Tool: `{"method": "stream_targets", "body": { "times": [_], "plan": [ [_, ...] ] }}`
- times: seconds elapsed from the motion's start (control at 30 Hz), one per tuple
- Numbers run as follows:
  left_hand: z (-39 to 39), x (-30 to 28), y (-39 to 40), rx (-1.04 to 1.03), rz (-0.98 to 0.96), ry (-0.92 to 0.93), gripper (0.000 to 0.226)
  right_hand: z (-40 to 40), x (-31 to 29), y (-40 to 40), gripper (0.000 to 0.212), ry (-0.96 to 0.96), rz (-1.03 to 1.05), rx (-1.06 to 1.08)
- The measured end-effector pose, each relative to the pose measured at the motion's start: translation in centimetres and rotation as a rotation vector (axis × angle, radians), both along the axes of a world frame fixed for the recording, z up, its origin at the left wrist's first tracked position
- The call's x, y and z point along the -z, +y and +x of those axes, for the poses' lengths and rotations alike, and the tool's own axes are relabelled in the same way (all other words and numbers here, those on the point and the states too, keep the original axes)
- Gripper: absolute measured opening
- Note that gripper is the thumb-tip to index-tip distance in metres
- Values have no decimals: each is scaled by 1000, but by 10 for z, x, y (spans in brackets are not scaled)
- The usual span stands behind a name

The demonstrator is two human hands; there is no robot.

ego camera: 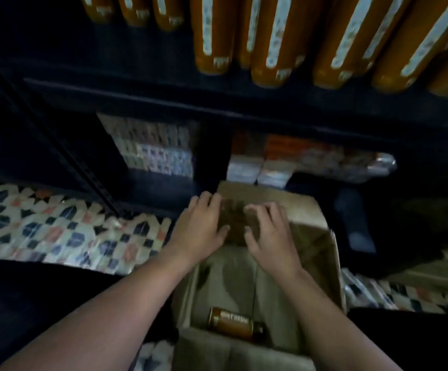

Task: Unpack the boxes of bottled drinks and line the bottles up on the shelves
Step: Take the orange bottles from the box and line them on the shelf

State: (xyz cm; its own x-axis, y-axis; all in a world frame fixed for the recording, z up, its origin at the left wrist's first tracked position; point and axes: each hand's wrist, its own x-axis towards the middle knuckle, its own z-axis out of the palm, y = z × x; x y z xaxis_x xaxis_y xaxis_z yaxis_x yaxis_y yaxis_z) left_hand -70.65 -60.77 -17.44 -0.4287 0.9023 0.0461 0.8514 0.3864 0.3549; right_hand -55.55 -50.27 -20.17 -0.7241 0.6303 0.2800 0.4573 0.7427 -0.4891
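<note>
Dark shelving fills the upper view, and a row of amber bottles with pale label strips stands along the shelf at the top, crowded toward the right. Below that shelf sit stacks of patterned packs and, to their right, wrapped orange-and-white packages, blurred too much to read. A slotted metal upright runs diagonally down the left. The floor is patterned tile in cream, navy and coral.

Right in front of the lower shelf sits the open cardboard box, flaps up, standing on the tiles. Inside, 1 amber bottle lies on its side at the near end, on the box floor, dark cap pointing right, pale lettering on its body.

At the far end of the box there's a brownish bundle; whether it is more bottles or packing, I cannot tell through the blur. Both hands are on it. The left hand lies on its left side, fingers spread and draped over the top, thumb at the near edge. The right hand covers its right side, fingers slightly curled and spread, tips pressing on the top. The lying bottle is well apart from both hands, down between the 2 forearms.
</note>
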Motion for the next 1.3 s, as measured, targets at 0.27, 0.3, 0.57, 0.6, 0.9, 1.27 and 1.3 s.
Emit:
{"method": "stream_targets", "body": {
  "times": [0.27,0.3,0.57,0.6,0.9,1.27,1.3],
  "plan": [
    [31,84,-20,-214,-270,-210,98,45,119,-42,61,-808,-683,-131],
    [34,89,-21,-231,-242,-156,103,56,129,-49,62,-837,-812,-80],
    [34,97,-17,-210,-184,-64,114,64,185,-49,74,-1132,-898,-225],
    [35,97,-16,-214,-188,-62,113,65,189,-45,72,-1111,-915,-255],
    [35,94,-16,-204,-176,-116,110,71,145,-43,40,-714,-1263,20],
    [34,98,-17,-242,-169,-85,113,-14,165,-71,43,-172,-1224,385],
    [36,96,-16,-241,-162,-103,113,-16,164,-74,43,-186,-1281,364]
  ]
}}
